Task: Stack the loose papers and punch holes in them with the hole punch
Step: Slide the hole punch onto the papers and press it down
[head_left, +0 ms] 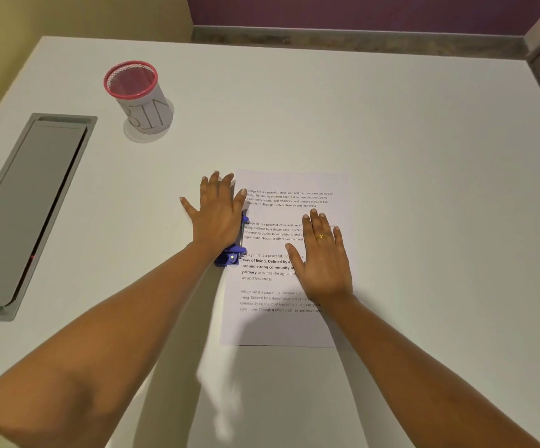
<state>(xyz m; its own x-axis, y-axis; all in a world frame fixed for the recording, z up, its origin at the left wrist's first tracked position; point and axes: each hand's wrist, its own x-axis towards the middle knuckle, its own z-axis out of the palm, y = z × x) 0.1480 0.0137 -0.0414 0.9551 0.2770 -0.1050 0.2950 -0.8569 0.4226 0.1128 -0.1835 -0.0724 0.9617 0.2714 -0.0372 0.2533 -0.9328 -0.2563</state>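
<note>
Head view: hole punch (232, 253) on left edge of papers (291, 260), mid-table (391, 130).
Long axes of both running away from viewer. Left hand (218, 218) flat on punch, fingers spread; right hand (323, 257) flat on sheets. Printed text: "Village life is a peaceful…". Cup (139, 95) lettered "BIN".

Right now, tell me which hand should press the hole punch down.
The left hand. It already lies flat on top of the blue hole punch at the left edge of the printed papers. The right hand is flat on the papers, steadying them.
</note>
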